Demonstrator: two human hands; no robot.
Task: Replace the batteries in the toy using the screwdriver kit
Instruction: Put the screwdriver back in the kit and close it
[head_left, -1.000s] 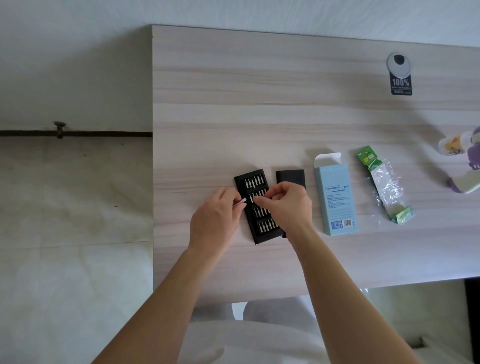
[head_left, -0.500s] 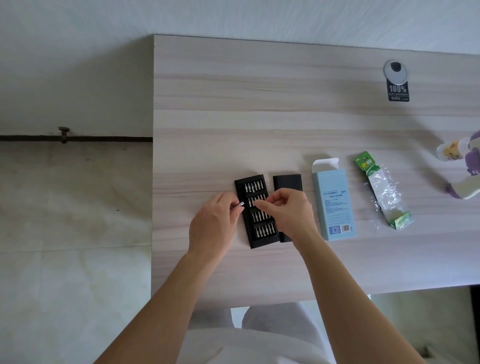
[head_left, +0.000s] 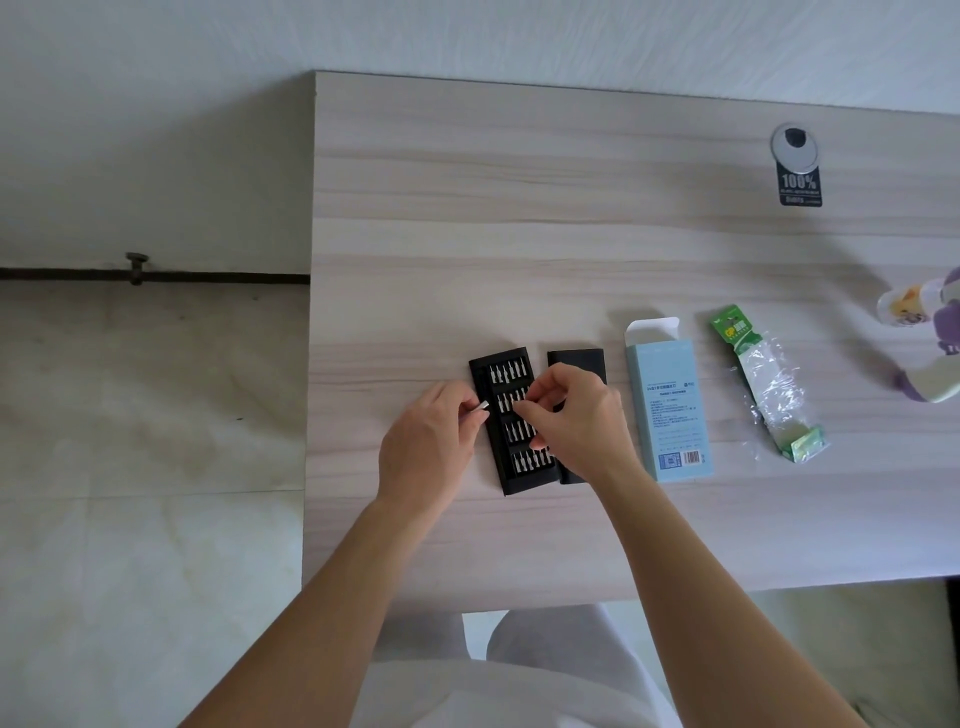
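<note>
On the bench (head_left: 519, 208) the toy (head_left: 930, 358) (purple and white, cut off by the frame) lies at your far right. It is well apart from both hands and nearer your right one. Between it and your work sit the blue box (head_left: 670, 415), flap open and inside hidden, and the torn battery pack (head_left: 763, 384); what its clear wrap holds is too unclear to tell. Closer in, the black bit tray (head_left: 500, 467) lies with its long axis running away from you. Four rows of bits are seated in it, and its black sleeve (head_left: 576, 358) is just beside it on the right. Your left hand (head_left: 423, 452) grips the silver driver handle (head_left: 480, 420), whose exposed end points right, over the tray's left edge, toward your right hand (head_left: 576, 415). That hand's fingers are pinched close over the second row; whether a bit sits between them I cannot tell. The coming move, I judge, turns on lining a bit up with that end.
</note>
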